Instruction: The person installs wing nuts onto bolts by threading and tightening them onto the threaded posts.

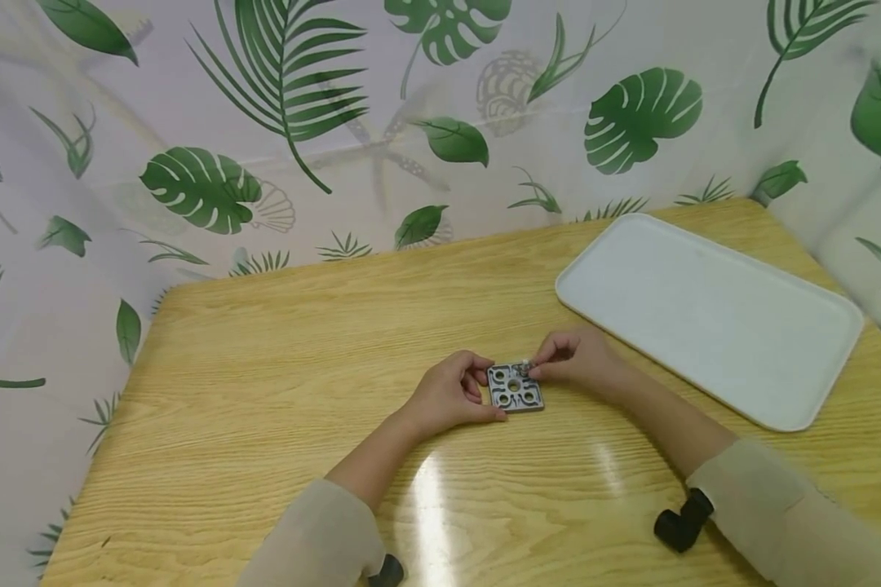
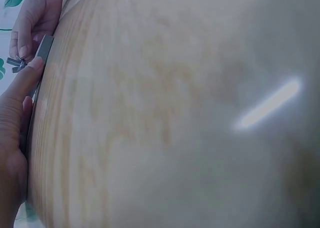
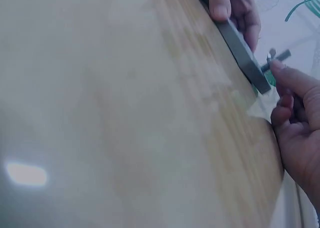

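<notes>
A square grey metal plate (image 1: 515,399) with several round holes lies near the middle of the table. My left hand (image 1: 444,395) grips it by its left side, thumb at the near edge and fingers at the far corner. At the plate's far right corner sits a small metal wing nut (image 2: 18,63), with a bolt end (image 3: 284,55) sticking out past it. My right hand (image 1: 583,359) pinches the wing nut between thumb and forefinger. In the right wrist view the plate's thick side edge shows, and the fingertips partly hide the wing nut.
A white rectangular tray (image 1: 712,314) lies at the right of the wooden table (image 1: 279,383), just beyond my right forearm. Leaf-patterned cloth (image 1: 382,106) hangs behind the table and along its sides. Light glares off the tabletop near my forearms.
</notes>
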Motion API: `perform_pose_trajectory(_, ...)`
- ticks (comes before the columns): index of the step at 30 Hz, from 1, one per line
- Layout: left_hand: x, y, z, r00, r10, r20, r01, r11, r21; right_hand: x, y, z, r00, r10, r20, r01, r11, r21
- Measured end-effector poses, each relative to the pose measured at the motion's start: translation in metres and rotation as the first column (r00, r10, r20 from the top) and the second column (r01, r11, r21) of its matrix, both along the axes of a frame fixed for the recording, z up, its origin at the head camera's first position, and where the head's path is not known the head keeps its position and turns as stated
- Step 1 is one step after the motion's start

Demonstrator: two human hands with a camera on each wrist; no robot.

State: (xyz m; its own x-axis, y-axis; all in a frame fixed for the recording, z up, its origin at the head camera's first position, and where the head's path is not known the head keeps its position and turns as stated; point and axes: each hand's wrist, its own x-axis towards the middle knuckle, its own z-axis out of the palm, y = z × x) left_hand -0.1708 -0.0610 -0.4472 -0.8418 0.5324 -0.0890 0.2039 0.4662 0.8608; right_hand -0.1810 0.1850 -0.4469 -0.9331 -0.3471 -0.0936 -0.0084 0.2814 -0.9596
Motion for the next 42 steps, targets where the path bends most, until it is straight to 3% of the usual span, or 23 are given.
perform_pose_trajectory(5,0.001,0.000,-0.001,1.000,-0.006,-0.009,0.006,1.000,-0.007,0.022,-0.011,-0.003,0.983,-0.170,-0.073,0.172,0.985,0.015)
perform_pose_trajectory(12,0.000,0.000,-0.002,1.000,-0.009,-0.014,0.009,1.000,-0.015,0.047,-0.031,-0.003,0.909,-0.366,-0.201,0.392,0.914,0.108)
perform_pose_trajectory(18,0.002,0.001,-0.005,0.999,0.000,-0.032,-0.001,1.000,-0.013,0.057,-0.038,-0.005,0.878,-0.394,-0.272,0.438,0.890,0.125)
perform_pose_trajectory(22,0.004,0.003,-0.007,0.999,0.001,-0.039,-0.001,1.000,-0.009,0.059,-0.035,-0.004,0.884,-0.385,-0.265,0.430,0.892,0.139)
perform_pose_trajectory(28,0.005,0.005,-0.008,0.999,0.008,-0.047,-0.008,1.000,0.007,0.051,-0.020,0.003,0.948,-0.293,-0.128,0.307,0.945,0.109)
perform_pose_trajectory(32,0.005,0.006,-0.006,0.999,0.009,-0.033,-0.008,1.000,0.012,0.034,-0.006,0.013,0.985,-0.155,0.074,0.152,0.987,0.055)
perform_pose_trajectory(36,0.005,0.006,-0.004,1.000,0.007,-0.027,-0.007,1.000,0.015,0.011,0.006,0.022,0.969,0.029,0.247,-0.043,0.998,0.051)
perform_pose_trajectory(39,0.005,0.005,-0.003,1.000,0.007,-0.027,-0.007,1.000,0.015,-0.006,0.012,0.027,0.951,0.147,0.274,-0.185,0.976,0.119)
perform_pose_trajectory(42,0.005,0.004,-0.002,1.000,0.008,-0.024,-0.008,1.000,0.014,-0.021,0.013,0.031,0.937,0.248,0.248,-0.296,0.938,0.181)
